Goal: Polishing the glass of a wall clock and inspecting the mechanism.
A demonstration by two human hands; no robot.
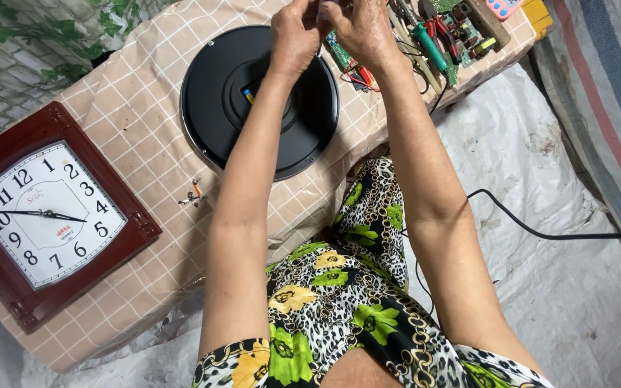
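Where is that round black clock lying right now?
In the head view, the round black clock lies face down on the checked cloth at top centre, under the left hand, up and right of the red square clock.

The person's left hand and right hand are bare, with no rings, watch or gloves to be seen, and both forearms are uncovered up to the near edge of the view. The person wears a thin patterned garment, black and white in a leopard-like speckle, printed with yellow and bright green flowers and looping gold chain motifs. Short sleeve hems of the same cloth show at the near left and near right.
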